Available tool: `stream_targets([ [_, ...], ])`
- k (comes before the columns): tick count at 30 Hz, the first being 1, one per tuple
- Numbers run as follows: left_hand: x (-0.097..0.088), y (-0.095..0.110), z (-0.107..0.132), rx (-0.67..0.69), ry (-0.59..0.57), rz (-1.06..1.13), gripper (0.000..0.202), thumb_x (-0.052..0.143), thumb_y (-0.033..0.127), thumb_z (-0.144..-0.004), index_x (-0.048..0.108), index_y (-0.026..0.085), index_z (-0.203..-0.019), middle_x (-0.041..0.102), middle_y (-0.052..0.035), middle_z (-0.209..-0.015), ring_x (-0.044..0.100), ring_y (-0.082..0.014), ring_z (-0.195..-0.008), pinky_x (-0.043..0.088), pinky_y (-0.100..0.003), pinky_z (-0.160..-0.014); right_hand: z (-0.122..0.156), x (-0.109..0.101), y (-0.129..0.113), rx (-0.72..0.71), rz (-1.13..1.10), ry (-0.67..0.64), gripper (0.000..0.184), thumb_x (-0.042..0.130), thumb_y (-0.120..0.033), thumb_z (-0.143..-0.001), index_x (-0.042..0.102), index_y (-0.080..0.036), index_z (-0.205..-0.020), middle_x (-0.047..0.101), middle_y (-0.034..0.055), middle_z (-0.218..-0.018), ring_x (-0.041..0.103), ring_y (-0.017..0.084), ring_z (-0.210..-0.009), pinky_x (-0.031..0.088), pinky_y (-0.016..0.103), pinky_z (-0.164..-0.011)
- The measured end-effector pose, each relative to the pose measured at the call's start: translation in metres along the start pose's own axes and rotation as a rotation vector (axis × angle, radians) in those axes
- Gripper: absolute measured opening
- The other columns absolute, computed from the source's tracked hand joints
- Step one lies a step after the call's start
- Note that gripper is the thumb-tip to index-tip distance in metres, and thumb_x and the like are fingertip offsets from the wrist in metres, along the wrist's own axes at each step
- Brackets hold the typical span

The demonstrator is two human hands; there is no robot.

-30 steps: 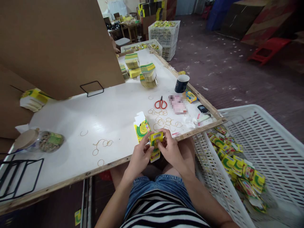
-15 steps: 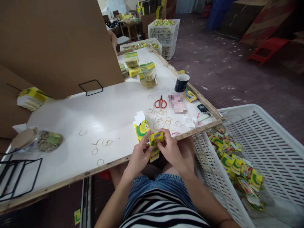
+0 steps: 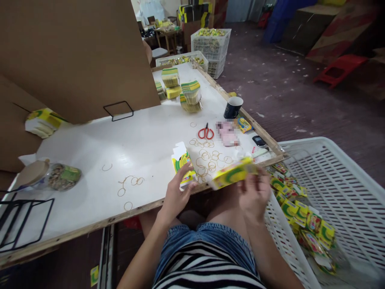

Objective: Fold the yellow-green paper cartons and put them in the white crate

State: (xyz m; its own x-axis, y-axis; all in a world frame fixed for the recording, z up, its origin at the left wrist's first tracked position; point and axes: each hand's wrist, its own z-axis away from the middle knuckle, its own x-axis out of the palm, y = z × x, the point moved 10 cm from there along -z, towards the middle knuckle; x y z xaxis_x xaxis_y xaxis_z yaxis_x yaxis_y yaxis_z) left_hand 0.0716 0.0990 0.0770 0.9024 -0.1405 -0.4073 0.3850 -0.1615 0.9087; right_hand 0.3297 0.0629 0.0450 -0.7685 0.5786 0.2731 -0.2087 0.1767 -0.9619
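Observation:
My right hand (image 3: 255,192) grips a yellow and green small carton (image 3: 231,173), smeared by motion, over the table's front edge beside the white basket. My left hand (image 3: 176,194) is at the near end of a flat yellow and green carton (image 3: 182,160) with white flaps, lying on the table. Its thumb and fingers are apart around that carton's lower corner; whether they press on it I cannot tell. Several rubber bands (image 3: 206,156) lie just right of the flat carton. Red-handled scissors (image 3: 206,132) rest behind them.
A white plastic basket (image 3: 303,140) with several yellow cartons (image 3: 300,212) stands at my right. A dark mug (image 3: 233,107), a small black device (image 3: 258,141) and carton stacks (image 3: 191,96) sit on the white table (image 3: 90,148). A jar (image 3: 64,176) lies left, near a black wire rack (image 3: 27,224).
My right hand has moved right toward the basket, carrying the carton that was between both hands. My left hand has let go of it and is now at the flat carton.

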Motion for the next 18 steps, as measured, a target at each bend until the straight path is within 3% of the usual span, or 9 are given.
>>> stream_targets([
  [2, -0.014, -0.006, -0.005, 0.058, 0.063, -0.248, 0.053, 0.065, 0.031, -0.084, 0.049, 0.02, -0.134, 0.052, -0.014, -0.141, 0.043, -0.0277, -0.135, 0.034, -0.051, -0.113, -0.011, -0.048, -0.007, -0.076, -0.167, 0.289, 0.03, 0.064, -0.049, -0.082, 0.057, -0.024, -0.096, 0.059, -0.0028, -0.077, 0.05, 0.01, -0.056, 0.041, 0.023, -0.049],
  [3, -0.017, -0.011, -0.007, 0.077, 0.062, -0.341, 0.053, 0.067, 0.03, -0.082, 0.051, 0.019, -0.132, 0.051, -0.0142, -0.142, 0.041, -0.0285, -0.137, 0.031, -0.052, -0.115, -0.015, -0.061, -0.006, -0.086, -0.219, 0.356, 0.033, 0.062, -0.055, -0.081, 0.056, -0.023, -0.089, 0.059, -0.0018, -0.078, 0.052, 0.011, -0.059, 0.042, 0.024, -0.05],
  [5, -0.016, -0.021, -0.008, 0.102, 0.02, -0.456, 0.048, 0.068, 0.028, -0.081, 0.055, 0.019, -0.127, 0.052, -0.0138, -0.141, 0.043, -0.0288, -0.136, 0.031, -0.053, -0.115, -0.02, -0.066, 0.002, -0.023, -0.254, 0.354, 0.042, 0.06, -0.064, -0.079, 0.054, -0.022, -0.079, 0.06, 0.0, -0.078, 0.054, 0.012, -0.064, 0.044, 0.025, -0.053],
  [7, -0.012, -0.028, -0.007, 0.125, -0.016, -0.508, 0.043, 0.066, 0.028, -0.083, 0.058, 0.02, -0.124, 0.053, -0.0133, -0.141, 0.046, -0.0283, -0.134, 0.037, -0.05, -0.113, -0.017, -0.046, 0.019, 0.116, -0.259, 0.235, 0.045, 0.064, -0.065, -0.075, 0.057, -0.021, -0.08, 0.059, 0.0, -0.076, 0.054, 0.012, -0.064, 0.044, 0.024, -0.052],
  [11, -0.009, -0.027, -0.003, 0.145, -0.049, -0.523, 0.048, 0.069, 0.028, -0.08, 0.059, 0.018, -0.126, 0.051, -0.0146, -0.142, 0.046, -0.0293, -0.134, 0.041, -0.049, -0.11, 0.017, 0.023, 0.048, 0.398, -0.278, -0.064, 0.038, 0.076, -0.05, -0.07, 0.065, -0.018, -0.088, 0.059, -0.002, -0.069, 0.048, 0.008, -0.055, 0.039, 0.022, -0.048],
  [15, -0.015, -0.021, -0.001, 0.128, -0.027, -0.461, 0.032, 0.062, 0.028, -0.087, 0.066, 0.017, -0.116, 0.061, -0.0137, -0.133, 0.056, -0.0275, -0.124, 0.048, -0.047, -0.104, 0.035, 0.06, 0.048, 0.434, -0.23, -0.176, 0.034, 0.079, -0.045, -0.067, 0.067, -0.017, -0.081, 0.059, -0.0014, -0.065, 0.045, 0.008, -0.052, 0.036, 0.022, -0.047],
  [18, -0.03, -0.007, 0.008, 0.188, 0.14, -0.402, 0.024, 0.051, 0.026, -0.093, 0.07, 0.021, -0.106, 0.07, -0.0095, -0.118, 0.066, -0.0225, -0.111, 0.053, -0.044, -0.099, 0.042, 0.077, 0.047, 0.44, -0.156, -0.28, 0.036, 0.076, -0.049, -0.069, 0.069, -0.016, -0.081, 0.061, 0.0012, -0.067, 0.045, 0.009, -0.053, 0.036, 0.022, -0.047],
])
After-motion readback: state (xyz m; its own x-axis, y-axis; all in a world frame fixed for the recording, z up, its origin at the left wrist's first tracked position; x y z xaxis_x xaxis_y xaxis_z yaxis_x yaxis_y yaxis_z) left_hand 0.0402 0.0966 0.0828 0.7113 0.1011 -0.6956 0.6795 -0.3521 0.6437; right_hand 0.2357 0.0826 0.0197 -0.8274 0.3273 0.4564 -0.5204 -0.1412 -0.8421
